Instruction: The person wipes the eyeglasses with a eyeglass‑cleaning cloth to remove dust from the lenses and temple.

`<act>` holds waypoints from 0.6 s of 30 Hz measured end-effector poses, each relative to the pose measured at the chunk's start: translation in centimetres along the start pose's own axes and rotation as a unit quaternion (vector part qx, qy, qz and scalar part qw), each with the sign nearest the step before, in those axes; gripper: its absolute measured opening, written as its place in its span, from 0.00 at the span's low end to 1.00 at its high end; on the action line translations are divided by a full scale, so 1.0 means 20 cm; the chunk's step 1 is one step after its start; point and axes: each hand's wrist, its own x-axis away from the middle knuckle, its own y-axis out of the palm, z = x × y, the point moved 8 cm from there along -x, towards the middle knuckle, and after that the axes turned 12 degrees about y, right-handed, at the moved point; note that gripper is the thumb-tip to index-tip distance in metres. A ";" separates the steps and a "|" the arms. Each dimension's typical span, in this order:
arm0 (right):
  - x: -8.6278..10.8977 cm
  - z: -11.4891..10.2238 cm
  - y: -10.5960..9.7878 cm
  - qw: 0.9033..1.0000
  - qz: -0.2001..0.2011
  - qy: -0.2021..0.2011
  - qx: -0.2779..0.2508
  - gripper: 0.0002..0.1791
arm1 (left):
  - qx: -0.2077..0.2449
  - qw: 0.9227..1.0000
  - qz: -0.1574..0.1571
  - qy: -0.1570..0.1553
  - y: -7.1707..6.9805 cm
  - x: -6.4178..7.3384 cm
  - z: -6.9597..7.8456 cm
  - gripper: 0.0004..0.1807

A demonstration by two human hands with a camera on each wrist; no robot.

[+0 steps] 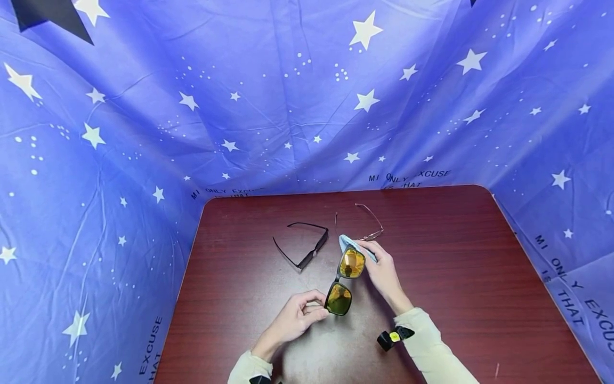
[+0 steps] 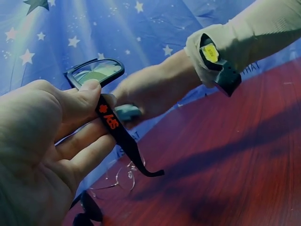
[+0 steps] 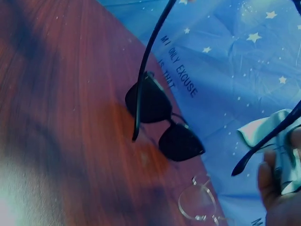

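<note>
Over the table, my left hand (image 1: 297, 317) pinches a pair of black-framed sunglasses (image 1: 339, 298) with yellow mirrored lenses by the near end of the frame. In the left wrist view the thumb lies at the hinge, and the temple arm (image 2: 113, 120) with red lettering points down and away. My right hand (image 1: 384, 269) grips a light blue cloth (image 1: 344, 242) at the far lens of the sunglasses. The same cloth (image 3: 265, 129) appears bunched in the fingers in the right wrist view, with a temple arm crossing in front of it.
Black sunglasses (image 1: 314, 249) lie on the table left of the cloth, arms unfolded. Thin wire-framed eyeglasses (image 1: 374, 234) lie beyond the right hand. The dark red wooden table (image 1: 446, 256) is bordered by a blue star-printed curtain (image 1: 288, 106) behind and at both sides.
</note>
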 end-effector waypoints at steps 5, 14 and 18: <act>-0.01 0.07 0.01 0.996 -0.021 0.038 0.074 0.12 | -0.019 1.000 -0.010 0.003 0.00 0.00 0.01 0.07; -0.02 -0.07 -0.03 0.998 -0.055 0.008 -0.018 0.12 | -0.033 0.999 -0.004 -0.027 0.00 -0.01 -0.01 0.09; -0.02 -0.11 -0.03 0.997 -0.063 -0.024 -0.032 0.12 | -0.034 0.999 -0.005 -0.026 0.00 0.00 -0.02 0.08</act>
